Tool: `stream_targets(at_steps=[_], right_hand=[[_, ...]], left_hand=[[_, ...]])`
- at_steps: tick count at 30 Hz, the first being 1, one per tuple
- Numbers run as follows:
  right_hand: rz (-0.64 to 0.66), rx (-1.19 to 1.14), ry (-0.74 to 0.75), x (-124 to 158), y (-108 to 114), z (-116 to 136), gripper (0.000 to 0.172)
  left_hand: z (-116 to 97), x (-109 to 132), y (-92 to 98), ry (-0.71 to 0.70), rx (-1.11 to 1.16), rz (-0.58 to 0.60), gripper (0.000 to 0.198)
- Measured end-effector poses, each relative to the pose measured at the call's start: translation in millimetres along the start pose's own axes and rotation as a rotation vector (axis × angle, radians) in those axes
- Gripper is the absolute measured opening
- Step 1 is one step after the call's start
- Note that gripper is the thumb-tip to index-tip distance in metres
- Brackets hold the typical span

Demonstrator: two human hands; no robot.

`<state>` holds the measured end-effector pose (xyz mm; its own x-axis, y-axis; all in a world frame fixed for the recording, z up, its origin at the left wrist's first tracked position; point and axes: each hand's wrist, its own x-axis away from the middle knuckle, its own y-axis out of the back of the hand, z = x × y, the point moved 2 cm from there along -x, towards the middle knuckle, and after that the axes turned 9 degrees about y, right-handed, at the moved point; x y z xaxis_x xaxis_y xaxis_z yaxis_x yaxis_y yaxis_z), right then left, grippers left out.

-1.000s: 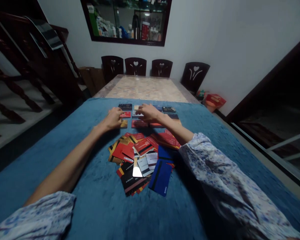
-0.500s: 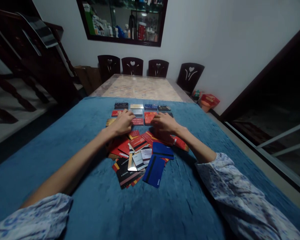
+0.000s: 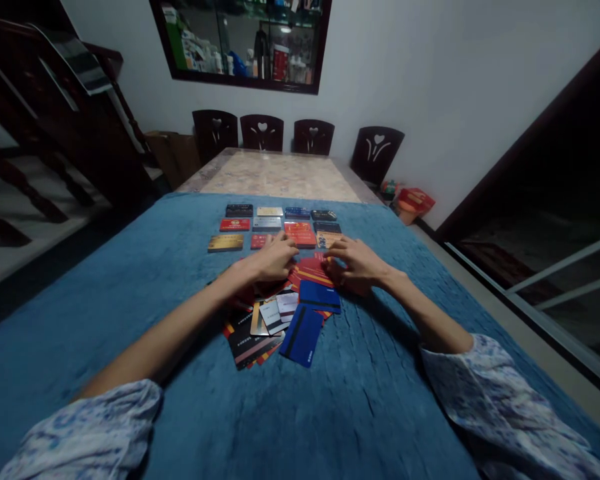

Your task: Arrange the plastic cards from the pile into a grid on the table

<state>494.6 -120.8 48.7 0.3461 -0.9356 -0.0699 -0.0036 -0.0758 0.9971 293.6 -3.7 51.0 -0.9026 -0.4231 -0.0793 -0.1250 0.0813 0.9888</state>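
Blue cloth covers the near part of the table; the patterned top shows btwn the cloth's far edge and the table's far edge. Just this side of the cloth's far edge, neat card stacks sit in approx. 3 rows, w/ a gold stack at the near L corner of the grp. The loose pile lies nearer the person, abt midway btwn the cloth's L & R edges: two blue cards at its near R corner, black cards at its near L, white cards in the mid.

L hand is palm down, fingers bent, btwn the stacks and the pile's far edge; can't tell if it's gripping a card. R hand is at the pile's far R corner, fingers curled at red cards; can't tell whether it's pinching any. Chairs stand past the table's far edge.
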Motion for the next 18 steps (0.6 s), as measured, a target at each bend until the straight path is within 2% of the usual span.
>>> stream_targets(at_steps=[7, 18], right_hand=[[0.050, -0.044, 0.043, 7.2, 3.2, 9.8, 0.032], [0.091, -0.152, 0.110, 6.1, 4.1, 17.0, 0.029]], left_hand=[[-24.3, -10.0, -1.6, -0.055, 0.023, 0.113, 0.013], [-19.3, -4.2, -2.3, -0.072, 0.006, 0.152, 0.013]])
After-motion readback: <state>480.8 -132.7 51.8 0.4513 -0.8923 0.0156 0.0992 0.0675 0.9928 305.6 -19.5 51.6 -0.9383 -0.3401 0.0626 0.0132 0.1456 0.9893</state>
